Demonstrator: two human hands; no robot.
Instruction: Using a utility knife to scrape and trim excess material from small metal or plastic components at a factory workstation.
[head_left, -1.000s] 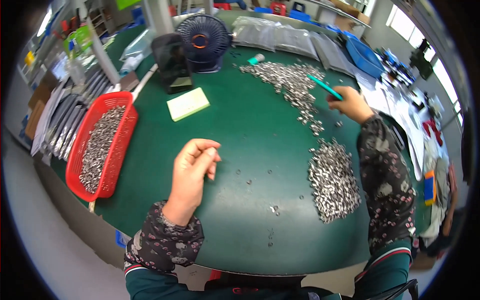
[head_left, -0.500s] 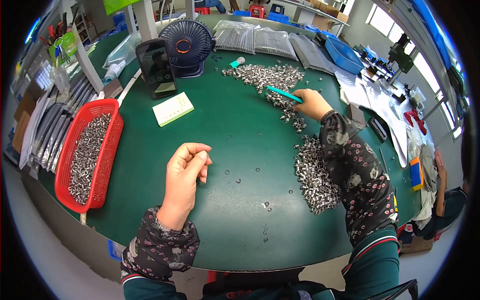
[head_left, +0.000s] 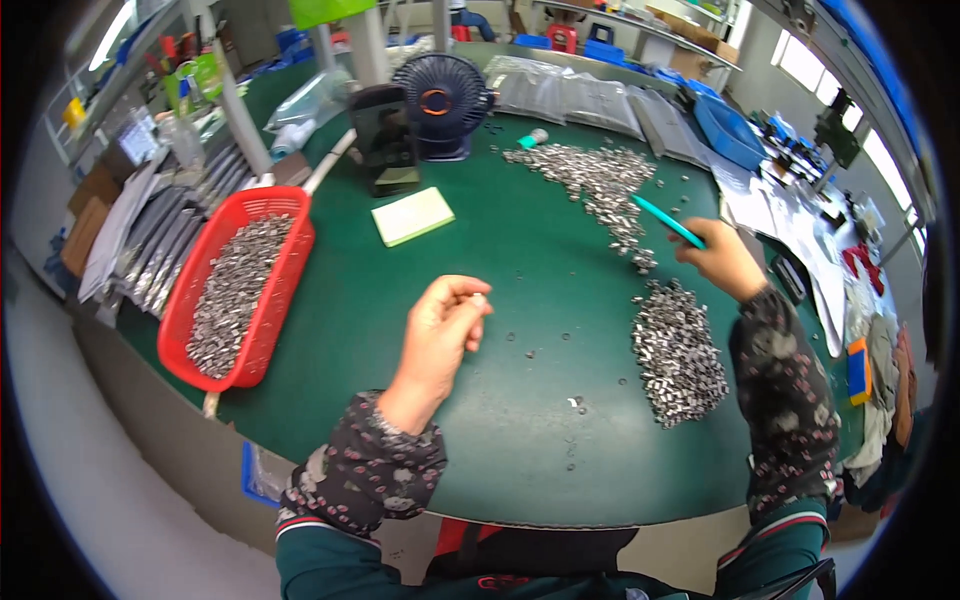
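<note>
My left hand [head_left: 436, 338] hovers over the middle of the table, thumb and fingers pinched together. A tiny pale spot shows at its fingertips, too small to name. My right hand [head_left: 724, 262] grips a slim teal pen-shaped tool [head_left: 668, 221], its tip pointing left toward a scattered pile of small metal rings [head_left: 598, 172]. Just nearer than that hand lies a denser heap of the same short metal rings [head_left: 680, 355]. A few thin dark rings [head_left: 531, 354] are strewn on the green table [head_left: 540, 255] between my hands.
On the left, a red plastic basket [head_left: 300, 250] holds many small metal pieces. Farther back stand a phone [head_left: 384, 140], a round fan [head_left: 440, 105] and a pale notepad [head_left: 413, 217]. Plastic-bagged stock [head_left: 565, 100] and a blue tray [head_left: 728, 133] line the far edge.
The view has swung left, so everything appears farther right. My right hand and the teal tool have moved right and nearer, off the far pile. The left hand keeps its pinch.
</note>
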